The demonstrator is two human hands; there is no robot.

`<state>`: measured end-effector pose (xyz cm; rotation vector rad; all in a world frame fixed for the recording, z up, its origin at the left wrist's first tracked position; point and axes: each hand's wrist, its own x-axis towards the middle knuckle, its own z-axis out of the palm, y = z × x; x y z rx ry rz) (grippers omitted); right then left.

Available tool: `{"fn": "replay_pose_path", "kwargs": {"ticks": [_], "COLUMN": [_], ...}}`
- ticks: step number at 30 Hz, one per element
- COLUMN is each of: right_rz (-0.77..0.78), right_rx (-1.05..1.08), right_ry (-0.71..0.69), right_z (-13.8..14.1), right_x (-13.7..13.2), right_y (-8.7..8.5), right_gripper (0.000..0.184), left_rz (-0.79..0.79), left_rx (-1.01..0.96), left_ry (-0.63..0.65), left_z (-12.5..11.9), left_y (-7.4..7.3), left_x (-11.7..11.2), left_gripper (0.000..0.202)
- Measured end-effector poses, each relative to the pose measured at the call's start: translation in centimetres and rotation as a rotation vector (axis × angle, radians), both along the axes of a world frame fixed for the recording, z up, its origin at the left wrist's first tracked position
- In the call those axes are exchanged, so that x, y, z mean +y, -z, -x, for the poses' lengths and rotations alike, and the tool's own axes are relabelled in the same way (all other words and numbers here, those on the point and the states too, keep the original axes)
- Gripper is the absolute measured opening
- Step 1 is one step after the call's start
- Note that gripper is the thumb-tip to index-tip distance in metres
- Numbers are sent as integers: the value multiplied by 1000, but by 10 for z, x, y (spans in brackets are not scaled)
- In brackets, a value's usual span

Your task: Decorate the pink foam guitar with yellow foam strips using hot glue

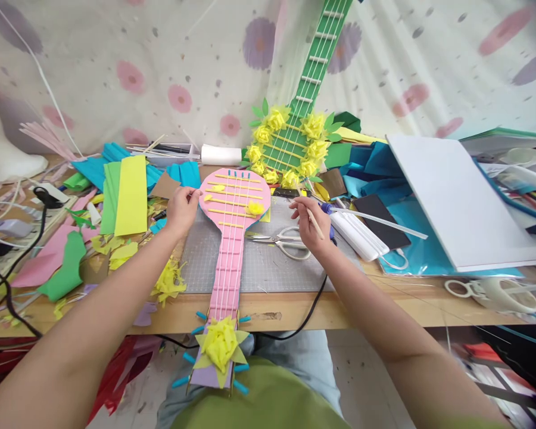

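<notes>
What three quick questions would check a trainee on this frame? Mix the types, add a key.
1. What does the right hand hold?
A) metal ruler
B) thin pale stick
C) paper cup

2. True or false: the scissors lie on the gray mat.

3. Fill in: the big yellow flower sits on the ____-colored end of the pink instrument, the end nearer the wearer.

Key: 1. B; 2. true; 3. purple.
</notes>
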<state>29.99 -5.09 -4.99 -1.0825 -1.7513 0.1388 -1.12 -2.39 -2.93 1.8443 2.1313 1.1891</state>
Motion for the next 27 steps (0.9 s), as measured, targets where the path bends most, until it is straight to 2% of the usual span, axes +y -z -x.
{"fn": "replay_pose_path", "kwargs": {"ticks": [4, 9, 13, 20, 24, 27], "right_rz": [68, 393, 490, 551, 522, 517], "right_rx": [-354, -793, -972, -1012, -916, -781], "right_ry": [107, 216, 187, 155, 168, 157], "right_z": [0, 15, 29, 40, 34, 19], "right_x": [4, 12, 19, 26, 18, 9], "right_y": [-9, -10, -5, 0, -2, -4], "right_gripper": [33, 29, 28, 32, 29, 23], "left_rz": [8, 18, 59, 357, 416, 431], "left_rx": [-5, 7, -10, 1, 8, 24], "left_ry": [-35, -36, -93, -148, -180, -205], "left_z": [3, 0, 4, 9, 2, -6], "left_y": [0, -3, -6, 2, 0, -5], "left_x": [0, -1, 4, 24, 30, 32], "left_gripper": [16, 18, 18, 31, 34, 34]}}
